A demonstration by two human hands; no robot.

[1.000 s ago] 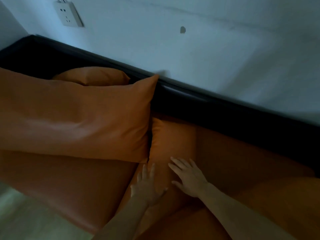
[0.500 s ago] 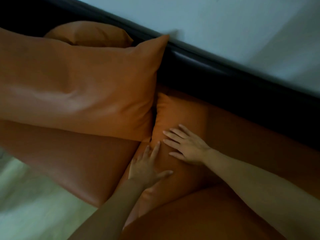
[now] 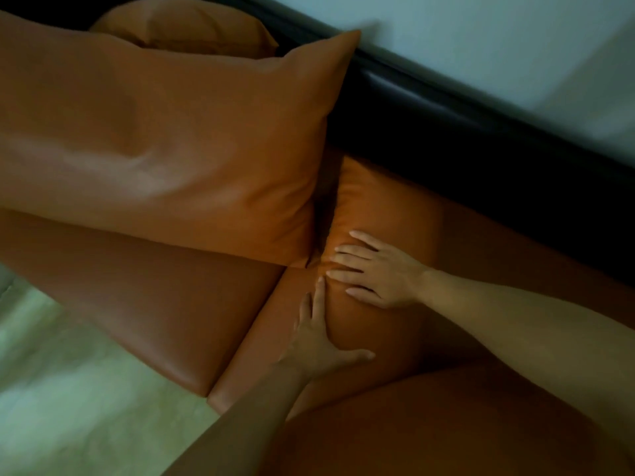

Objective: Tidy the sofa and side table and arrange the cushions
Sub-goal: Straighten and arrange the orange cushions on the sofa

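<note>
Orange leather-like covers fill most of the view, and both hands lie flat on one of them. The right hand (image 3: 381, 273) rests palm down on the top of a low orange cushion (image 3: 388, 207) that lies on the sofa seat (image 3: 165, 304). Its fingers (image 3: 350, 250) are straight, a little spread, and point toward the gap beside the neighbouring cushion; they press on the cover and grasp nothing. The right forearm comes in from the right edge of the view and slopes down to the wrist.

The left hand (image 3: 319, 341) lies just below the right one, on the near edge of the same cushion. Its fingers are stretched out and close together, pointing up toward the right hand, with the forefinger tip almost touching the right hand's lowest finger. The thumb is held out to the side, across the cushion's surface. This hand also holds nothing; it only presses. The left forearm rises from the bottom edge of the view.

Left of the hands, a large orange cushion (image 3: 165, 132) stands leaning against the dark sofa back (image 3: 446, 132), its lower corner just beside the right fingertips. Behind it, another orange cushion (image 3: 192, 25) shows partly. A pale wall (image 3: 481, 36) runs above the sofa back, and a light floor (image 3: 68, 389) shows at lower left.
</note>
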